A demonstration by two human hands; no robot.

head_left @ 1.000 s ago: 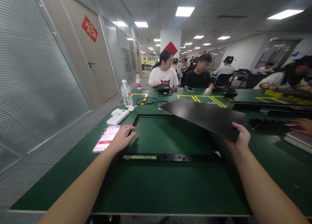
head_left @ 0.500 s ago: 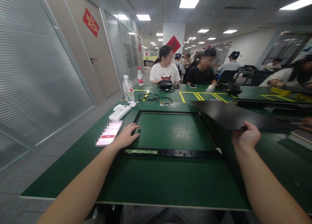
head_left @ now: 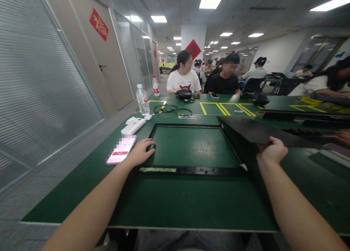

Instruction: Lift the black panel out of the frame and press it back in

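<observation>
A rectangular black bezel frame lies flat on the green table, a strip of green circuit board showing along its near bar. My left hand is on the left bar, its fingers curled over it and the thumb toward the inside. On the right, my right hand grips a thin, dark flat panel by its near edge. The panel is tilted above the table, beside the frame's right bar. The fingers beneath it are partly hidden. A small whitish piece sits at the frame's near right corner.
Left of the frame are a lit phone, a white device and a water bottle. Black cable lies beyond. Two people sit across the table. At far right, another person's hand is near dark parts.
My right hand and the dark panel have shifted slightly, the panel's far left corner sitting a little lower. My left hand stays on the frame. The view has turned slightly.
</observation>
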